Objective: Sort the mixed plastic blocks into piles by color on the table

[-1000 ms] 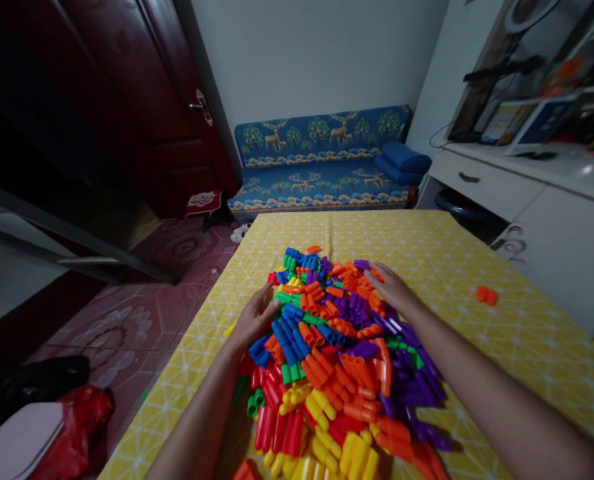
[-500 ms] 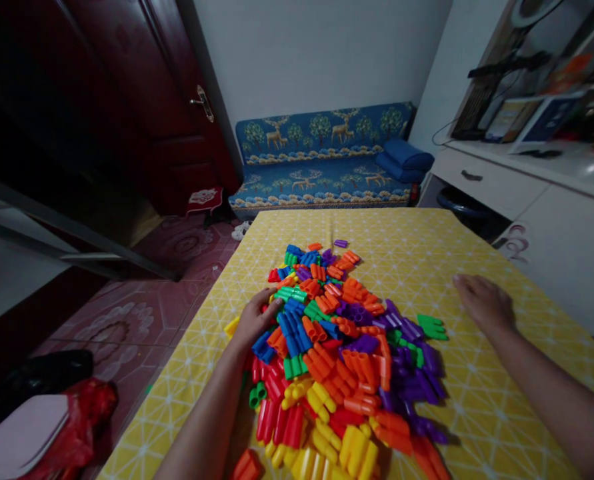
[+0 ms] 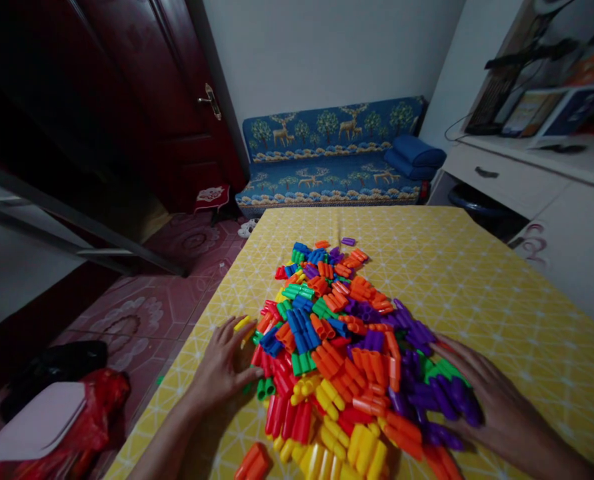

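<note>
The blocks lie heaped on the table, colours mixed; an orange block sits just apart on the near side. The left hand is at the heap's left edge, its grip spread wide, a yellow block by its fingers. The right hand curves round purple blocks and a green block opposite, its grip loose and unclosed

Legible text, numbers, brands, signs: none. Yellowish panel and dark blue panel on the white cabinet, right: any markings too blurred to read.
</note>
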Available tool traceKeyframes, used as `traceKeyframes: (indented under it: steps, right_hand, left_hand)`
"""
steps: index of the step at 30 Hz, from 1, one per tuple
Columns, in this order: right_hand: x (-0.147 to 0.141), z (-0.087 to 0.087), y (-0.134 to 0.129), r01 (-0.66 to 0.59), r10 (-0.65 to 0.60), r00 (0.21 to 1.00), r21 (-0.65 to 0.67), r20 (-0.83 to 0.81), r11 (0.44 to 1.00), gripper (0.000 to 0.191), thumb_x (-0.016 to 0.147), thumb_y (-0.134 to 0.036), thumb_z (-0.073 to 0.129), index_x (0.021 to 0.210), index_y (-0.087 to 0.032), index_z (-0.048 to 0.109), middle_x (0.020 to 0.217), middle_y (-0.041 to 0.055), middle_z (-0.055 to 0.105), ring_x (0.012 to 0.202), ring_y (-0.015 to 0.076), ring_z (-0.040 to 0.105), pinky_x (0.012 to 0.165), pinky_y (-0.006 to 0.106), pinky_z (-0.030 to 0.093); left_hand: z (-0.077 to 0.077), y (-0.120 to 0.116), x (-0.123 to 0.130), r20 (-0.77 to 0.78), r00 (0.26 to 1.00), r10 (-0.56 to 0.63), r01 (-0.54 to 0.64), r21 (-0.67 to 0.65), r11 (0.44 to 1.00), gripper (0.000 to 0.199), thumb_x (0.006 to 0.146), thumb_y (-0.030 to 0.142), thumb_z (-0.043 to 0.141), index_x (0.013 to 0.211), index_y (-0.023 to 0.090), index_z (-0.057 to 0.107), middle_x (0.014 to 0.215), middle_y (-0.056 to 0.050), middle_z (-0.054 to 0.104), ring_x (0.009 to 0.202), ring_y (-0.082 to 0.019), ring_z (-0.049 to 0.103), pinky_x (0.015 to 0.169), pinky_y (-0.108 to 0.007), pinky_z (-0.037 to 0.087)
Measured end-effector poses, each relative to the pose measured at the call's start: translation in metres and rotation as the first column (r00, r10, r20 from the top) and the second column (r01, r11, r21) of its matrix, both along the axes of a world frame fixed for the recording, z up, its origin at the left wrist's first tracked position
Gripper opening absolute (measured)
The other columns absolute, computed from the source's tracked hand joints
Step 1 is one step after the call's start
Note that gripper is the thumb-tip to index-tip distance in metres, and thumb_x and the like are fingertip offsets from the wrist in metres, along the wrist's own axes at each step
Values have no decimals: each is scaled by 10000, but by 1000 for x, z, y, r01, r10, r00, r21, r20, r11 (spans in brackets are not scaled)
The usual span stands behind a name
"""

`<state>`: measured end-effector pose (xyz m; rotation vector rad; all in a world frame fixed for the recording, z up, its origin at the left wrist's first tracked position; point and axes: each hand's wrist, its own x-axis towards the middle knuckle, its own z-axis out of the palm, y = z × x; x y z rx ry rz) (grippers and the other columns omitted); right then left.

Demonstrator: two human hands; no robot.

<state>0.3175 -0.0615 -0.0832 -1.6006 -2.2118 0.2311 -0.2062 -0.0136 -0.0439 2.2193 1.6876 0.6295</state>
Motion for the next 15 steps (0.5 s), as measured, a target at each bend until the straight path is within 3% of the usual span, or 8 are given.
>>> traceKeyframes:
  steps: [2, 5, 9, 12, 15]
  right_hand:
    - [-22, 0, 13, -10, 10, 1000, 22, 9, 1000, 955, 682, -447, 758, 1518, -346, 306, 1521, 92, 404, 1377, 375, 409, 1084, 534, 436]
    - [-64, 7, 42, -42, 44, 998, 46, -54, 998, 839, 774, -316, 651, 1529, -308, 285, 1525, 101, 387, 1379, 330, 413, 1100, 501, 426]
    - [-111, 26, 72, -95, 104, 980, 60, -170, 994, 753, 844, -194, 520, 1536, -335, 260, 1549, 81, 363, 1388, 296, 410, 1118, 504, 397]
    - [-139, 45, 88, -149, 149, 945, 21, -290, 989, 813, 831, -272, 604, 1549, -318, 227, 1534, 96, 391, 1386, 318, 414, 1126, 511, 383]
    - [-165, 66, 103, -169, 105, 901, -119, -422, 978, 998, 727, -414, 766, 1550, -337, 205, 1471, 93, 479, 1330, 339, 482, 1086, 520, 424]
  left_hand:
    - [-5, 3, 14, 43, 998, -36, 36, 15, 999, 898, 654, 615, 769, 1429, 269, 475, 1458, -139, 438, 1351, -377, 424, 1098, -537, 402]
    - [0, 16, 40, 160, 982, -104, 101, 26, 995, 860, 718, 499, 760, 1467, 272, 404, 1467, -136, 392, 1325, -335, 465, 1081, -481, 434]
    - [9, 33, 65, 288, 941, -176, 171, 42, 984, 865, 765, 351, 716, 1517, 284, 297, 1556, -130, 271, 1432, -323, 337, 1142, -468, 368]
    - [13, 46, 77, 387, 892, -232, 229, 54, 972, 980, 711, 344, 765, 1541, 271, 249, 1594, -127, 238, 1484, -350, 219, 1194, -499, 270]
    - [21, 60, 84, 491, 836, -244, 266, 27, 964, 951, 746, 356, 744, 1548, 256, 243, 1596, -118, 274, 1480, -337, 244, 1218, -497, 214]
